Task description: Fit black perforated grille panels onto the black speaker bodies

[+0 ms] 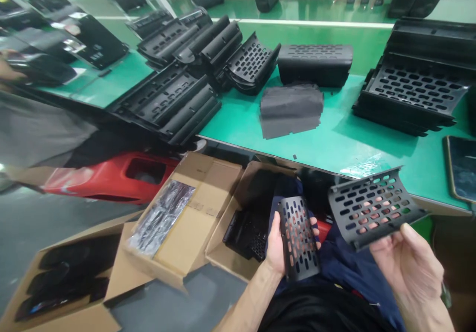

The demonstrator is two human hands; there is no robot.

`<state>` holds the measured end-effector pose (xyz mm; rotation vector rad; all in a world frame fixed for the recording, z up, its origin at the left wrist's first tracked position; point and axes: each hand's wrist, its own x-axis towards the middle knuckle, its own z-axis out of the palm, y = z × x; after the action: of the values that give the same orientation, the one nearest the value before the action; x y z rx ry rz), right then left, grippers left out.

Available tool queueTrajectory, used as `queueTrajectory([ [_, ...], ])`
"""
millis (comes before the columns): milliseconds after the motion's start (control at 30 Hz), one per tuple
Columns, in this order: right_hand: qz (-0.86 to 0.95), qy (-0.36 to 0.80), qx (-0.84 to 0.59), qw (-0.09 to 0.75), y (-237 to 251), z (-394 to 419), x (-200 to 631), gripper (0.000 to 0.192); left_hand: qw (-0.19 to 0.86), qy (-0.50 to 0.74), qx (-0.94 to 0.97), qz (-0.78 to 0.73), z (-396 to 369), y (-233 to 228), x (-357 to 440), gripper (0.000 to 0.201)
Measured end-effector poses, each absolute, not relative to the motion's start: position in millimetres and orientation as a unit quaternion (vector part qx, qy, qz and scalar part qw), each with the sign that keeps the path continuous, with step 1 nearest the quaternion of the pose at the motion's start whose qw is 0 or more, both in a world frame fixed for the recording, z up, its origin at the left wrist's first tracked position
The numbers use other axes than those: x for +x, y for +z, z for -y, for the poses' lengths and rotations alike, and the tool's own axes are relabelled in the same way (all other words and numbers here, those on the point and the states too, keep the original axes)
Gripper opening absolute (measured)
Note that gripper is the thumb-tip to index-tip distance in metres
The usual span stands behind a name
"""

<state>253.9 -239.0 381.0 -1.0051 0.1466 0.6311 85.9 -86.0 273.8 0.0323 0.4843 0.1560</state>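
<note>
Below the table's front edge, my left hand [275, 247] is closed round a black curved slotted panel [302, 265], its fingers showing through the slots. At the right, my right hand [412, 262] grips a second black curved slotted panel [336, 213] by its lower edge, thumb in front and fingers behind. The two panels are apart. On the green table [340, 151] beyond them lie a dark flat sheet with notched edges [292, 111] and a closed-looking black slotted housing [315, 69].
Stacks of black slotted panels stand on the table at the left [163, 103] and right [397, 111]. A phone [463, 168] lies at the right edge. Cardboard boxes [203, 173] and a red stool [100, 178] are below; a person's grey sleeve [40, 128] is at left.
</note>
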Motion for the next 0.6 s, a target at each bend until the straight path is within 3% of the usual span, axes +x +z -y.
queueTrajectory([
  [300,-0.17,0.248,-0.463,0.834,387,202,264,0.044,0.969,0.094,0.03,-0.226,86,282,85,0.083],
  [600,-0.134,0.26,-0.49,0.821,383,195,271,0.038,0.984,0.001,0.064,-0.167,85,283,81,0.1],
])
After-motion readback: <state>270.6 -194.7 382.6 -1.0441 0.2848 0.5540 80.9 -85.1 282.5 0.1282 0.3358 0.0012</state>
